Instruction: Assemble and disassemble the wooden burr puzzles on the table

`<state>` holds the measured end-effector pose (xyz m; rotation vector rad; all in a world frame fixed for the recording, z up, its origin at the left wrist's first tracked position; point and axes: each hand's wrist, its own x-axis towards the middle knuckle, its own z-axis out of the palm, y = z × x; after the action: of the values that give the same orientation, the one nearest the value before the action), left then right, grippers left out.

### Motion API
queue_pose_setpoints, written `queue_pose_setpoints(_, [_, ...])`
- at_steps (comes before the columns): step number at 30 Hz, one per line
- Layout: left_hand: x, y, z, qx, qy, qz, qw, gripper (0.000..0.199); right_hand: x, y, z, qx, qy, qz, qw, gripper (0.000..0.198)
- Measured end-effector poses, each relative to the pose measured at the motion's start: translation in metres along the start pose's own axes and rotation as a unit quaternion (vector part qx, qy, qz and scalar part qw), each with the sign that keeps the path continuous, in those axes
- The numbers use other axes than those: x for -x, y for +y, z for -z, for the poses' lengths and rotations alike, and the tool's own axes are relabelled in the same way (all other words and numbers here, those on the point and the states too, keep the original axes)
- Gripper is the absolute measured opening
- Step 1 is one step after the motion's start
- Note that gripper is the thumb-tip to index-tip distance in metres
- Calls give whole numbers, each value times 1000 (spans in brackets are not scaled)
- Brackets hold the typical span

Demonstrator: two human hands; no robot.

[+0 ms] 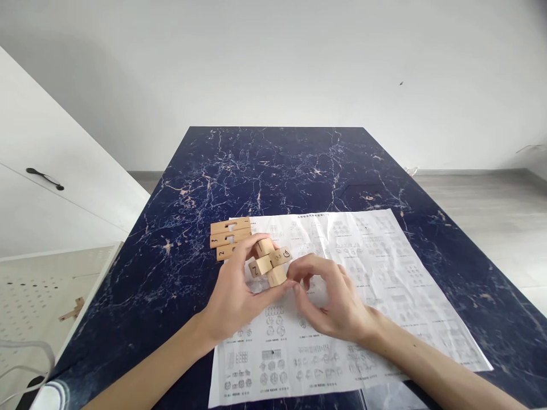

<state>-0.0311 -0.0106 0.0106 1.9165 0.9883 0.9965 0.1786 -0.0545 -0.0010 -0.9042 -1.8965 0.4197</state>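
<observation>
A wooden burr puzzle [271, 263] made of interlocked blocks, with handwritten marks on the ends, sits above the printed sheet. My left hand [237, 287] is wrapped round it, fingers behind and thumb along its lower front. Beside its right end is my right hand [327, 293], fingers curled and thumb and index tip close together. Whether that pinch holds part of the puzzle or only touches it, I cannot tell. Several flat wooden pieces [231, 228] with cut-outs and handwritten numbers lie just left of the puzzle, partly hidden by my left hand.
Under both hands a creased paper sheet [371, 250] with printed diagrams covers the near part of the dark blue marbled table [273, 171]. A dark-edged flat object [393, 396] shows below the sheet. At left stand a white cabinet [64, 142] and a perforated chair seat [34, 290] with a small wooden piece [73, 309].
</observation>
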Motion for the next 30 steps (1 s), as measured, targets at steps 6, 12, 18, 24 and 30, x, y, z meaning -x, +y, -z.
queue_pose_setpoints(6, [4, -11, -1, -116, 1, -94, 989, 63, -1, 2, 4, 14, 3, -53, 998, 11])
queue_pose_setpoints(12, [8, -13, -1, -161, -33, -140, 976, 61, -3, 4, 5, 48, -28, -115, 992, 6])
queue_pose_setpoints(18, [8, -15, 0, -161, -48, -163, 972, 64, -3, 2, 4, 48, -64, -105, 991, 15])
queue_pose_setpoints(24, [8, -15, 1, -180, -53, -219, 958, 67, -3, 0, 5, 9, -87, -127, 988, 29])
queue_pose_setpoints(30, [7, -12, 3, -218, -48, -253, 941, 65, -4, -4, 6, -42, -92, -158, 982, 32])
